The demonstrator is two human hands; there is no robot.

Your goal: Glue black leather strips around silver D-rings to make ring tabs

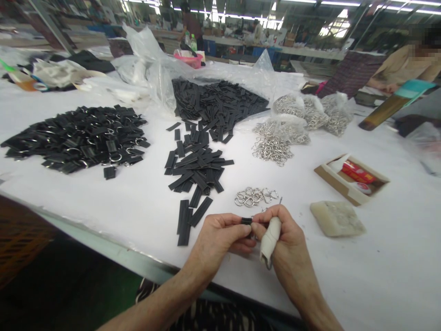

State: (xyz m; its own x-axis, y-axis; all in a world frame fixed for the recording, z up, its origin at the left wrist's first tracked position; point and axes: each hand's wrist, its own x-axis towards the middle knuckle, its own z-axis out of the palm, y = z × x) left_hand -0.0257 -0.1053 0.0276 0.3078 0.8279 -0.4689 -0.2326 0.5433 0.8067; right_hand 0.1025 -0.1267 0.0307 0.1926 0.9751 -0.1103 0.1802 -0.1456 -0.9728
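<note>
A short black strip (246,221) is pinched between the fingertips of my left hand (223,233). My right hand (284,236) grips a thin metal tool with a white wrapped handle (270,241), its narrow tip pointing up and away. The right thumb and forefinger also meet the strip's right end. Whether a ring is in the strip is hidden by my fingers. Just beyond the hands lie several loose metal D-rings (255,196). To the left are loose flat black strips (198,165), a few of them close to my left hand.
Black strips fitted with rings (82,138) form a heap at left. More strips (220,103) spill from a clear plastic bag (160,82). Bagged rings (313,110) stand back right. An open cardboard box (356,181) and a pale waxy block (336,219) are at right. A person (406,64) sits across.
</note>
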